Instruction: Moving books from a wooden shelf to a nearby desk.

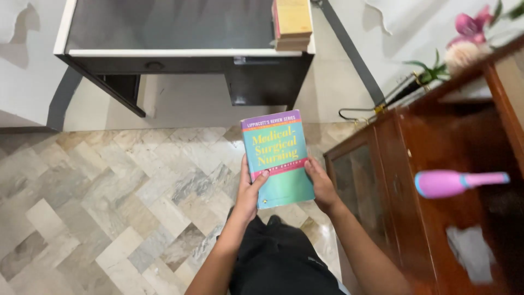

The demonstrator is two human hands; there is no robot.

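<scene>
Right now you hold a teal paperback book (278,159) in both hands, cover up, above the tiled floor (109,196).
Your left hand (250,194) clamps its edge at seven o'clock, thumb on the cover; your right hand (322,188) grips the edge at four o'clock. At three o'clock stands a wooden cabinet (436,164); at twelve, well apart, a dark desk (180,54) bears stacked books (293,24).

Teal paperback book (278,158) held cover-up over tiled floor (109,207): left hand (250,191) grips its left edge, right hand (322,186) its right edge. Wooden cabinet (436,164) just right; dark table (180,49) ahead.
</scene>
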